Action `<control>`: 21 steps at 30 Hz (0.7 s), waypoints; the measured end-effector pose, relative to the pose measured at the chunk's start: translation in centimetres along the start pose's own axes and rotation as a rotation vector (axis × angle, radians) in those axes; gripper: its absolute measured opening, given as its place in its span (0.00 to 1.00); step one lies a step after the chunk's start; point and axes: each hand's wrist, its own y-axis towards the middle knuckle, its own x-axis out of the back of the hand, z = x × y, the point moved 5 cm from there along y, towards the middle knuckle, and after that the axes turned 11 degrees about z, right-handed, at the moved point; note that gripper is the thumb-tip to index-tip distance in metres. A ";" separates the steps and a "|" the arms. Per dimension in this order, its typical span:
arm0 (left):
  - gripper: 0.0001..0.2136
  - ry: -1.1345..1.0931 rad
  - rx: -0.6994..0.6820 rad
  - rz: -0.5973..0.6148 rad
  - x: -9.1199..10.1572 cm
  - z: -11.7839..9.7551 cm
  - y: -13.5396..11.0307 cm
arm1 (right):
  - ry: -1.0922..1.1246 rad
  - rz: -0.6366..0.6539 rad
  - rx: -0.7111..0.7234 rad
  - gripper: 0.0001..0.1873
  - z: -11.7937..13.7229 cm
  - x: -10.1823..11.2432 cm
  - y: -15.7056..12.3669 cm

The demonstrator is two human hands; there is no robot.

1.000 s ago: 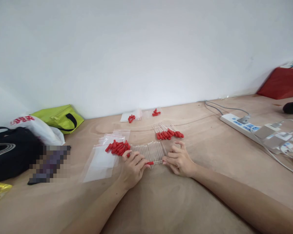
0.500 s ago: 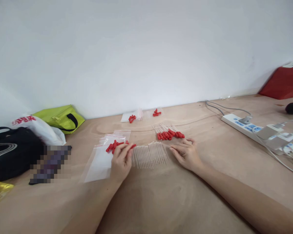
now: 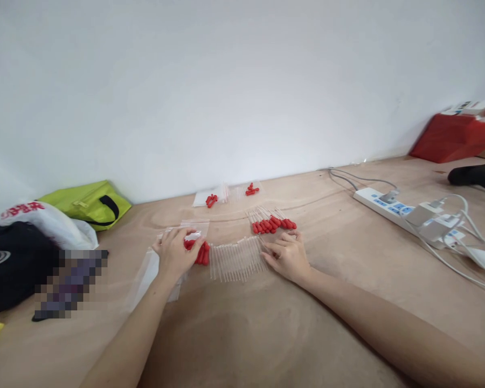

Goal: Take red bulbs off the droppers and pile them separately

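My left hand (image 3: pixel 175 249) reaches over a pile of red rubber bulbs (image 3: pixel 202 254) on clear zip bags (image 3: pixel 145 279). Its thumb and fingers are spread around the bulbs. Thin clear glass tubes (image 3: pixel 238 261) lie side by side in a row between my hands. At the row's right end, my right hand (image 3: pixel 288 256) rests low with thumb and forefinger close together, apparently pinching the end of one tube; the fingertips are small and partly blurred. Just beyond it lies a group of droppers (image 3: pixel 272 223), tubes with red bulbs fitted on their near ends.
Farther back, two small bags (image 3: pixel 200 198) hold red bulbs. A white power strip (image 3: pixel 383 207) with plugs and cables is at right, a red bag (image 3: pixel 448 137) behind it. A green bag (image 3: pixel 92 205), white plastic bag (image 3: pixel 64 226) and black bag (image 3: pixel 16 269) sit at left.
My left hand has moved left from the tube row onto the bulb pile, and the bulb it pinched no longer shows between its fingertips. My right hand stays by the row's right end.
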 end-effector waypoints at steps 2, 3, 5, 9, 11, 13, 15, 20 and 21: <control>0.10 -0.025 -0.036 0.046 -0.5 -1.9 -0.1 | 0.030 0.072 0.012 0.13 0.1 -0.2 0.1; 0.09 -0.037 -0.060 0.090 -1.0 -3.1 -0.1 | 0.044 0.105 0.017 0.16 0.2 -0.2 0.1; 0.09 -0.068 -0.140 0.166 -2.1 -5.9 0.1 | 0.059 0.150 0.007 0.23 0.3 -0.1 0.2; 0.15 -0.089 -0.149 0.334 -4.7 -10.1 1.6 | 0.008 0.181 -0.178 0.22 -0.6 0.4 0.1; 0.19 -0.096 -0.071 0.450 -6.0 -11.0 2.7 | -0.010 0.235 -0.259 0.19 -1.1 0.3 0.0; 0.21 -0.109 0.005 0.554 -7.1 -11.4 3.5 | 0.013 0.313 -0.290 0.17 -1.3 0.1 -0.1; 0.21 -0.118 0.050 0.610 -7.8 -11.6 4.1 | 0.059 0.373 -0.294 0.17 -1.2 -0.1 0.0; 0.18 -0.132 0.080 0.608 -7.7 -11.7 4.3 | 0.135 0.403 -0.257 0.17 -0.6 -0.3 0.2; 0.17 -0.134 0.084 0.597 -7.4 -11.6 4.1 | 0.151 0.384 -0.253 0.16 -0.6 -0.3 0.2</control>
